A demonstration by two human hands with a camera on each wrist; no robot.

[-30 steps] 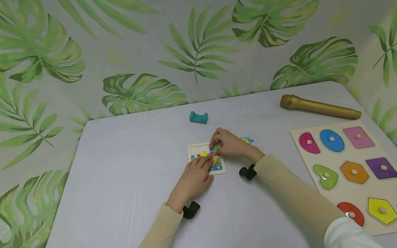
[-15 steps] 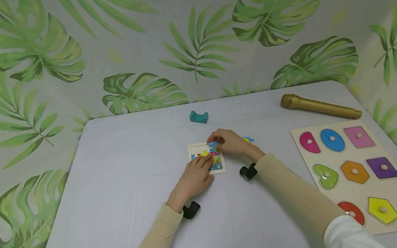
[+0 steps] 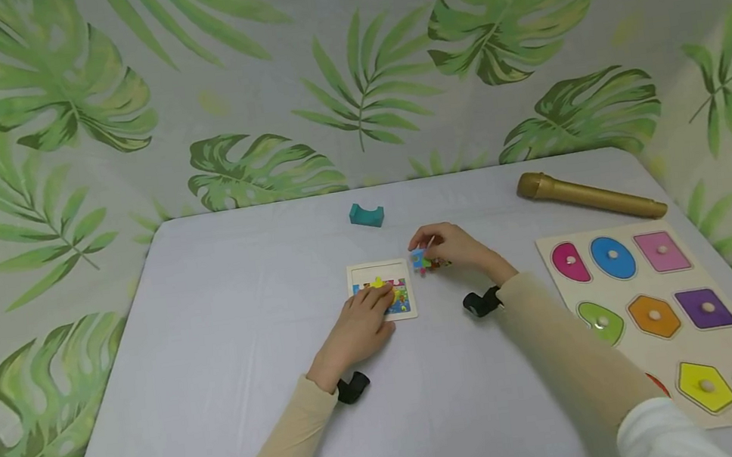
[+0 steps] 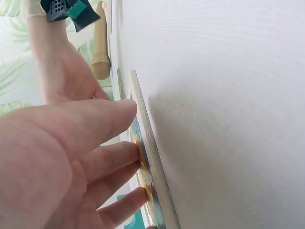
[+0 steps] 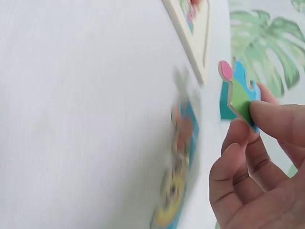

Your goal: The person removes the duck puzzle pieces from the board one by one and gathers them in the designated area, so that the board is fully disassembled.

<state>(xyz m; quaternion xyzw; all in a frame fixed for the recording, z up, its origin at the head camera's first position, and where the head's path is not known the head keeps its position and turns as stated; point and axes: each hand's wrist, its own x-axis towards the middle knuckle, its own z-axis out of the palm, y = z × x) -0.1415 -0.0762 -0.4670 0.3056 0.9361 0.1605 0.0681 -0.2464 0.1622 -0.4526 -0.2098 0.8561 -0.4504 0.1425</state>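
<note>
Currently, nearest the person: left hand over the lower part of the wooden puzzle frame, fingers extended and slightly apart, fingertips touching the fitted picture, gripping nothing. Upper strip of the frame is bare.

Slightly farther, right hand just off the frame's upper right corner. Thumb and fingers nearly closed, pinching one puzzle piece, blue and green with a pink tab; tab and notch stay clear of the grip. Loose pieces lie close by on the cloth; blurred, count uncertain.

Judgement on handling: the edge pinch suits turning the piece. Best to level it, match tab to notch before pressing, and never force it. Light left-hand pressure should steady the frame without shifting fitted parts.

Farther: gold microphone to the right, teal block beyond the frame. Farthest, leaf-print backdrop.
</note>
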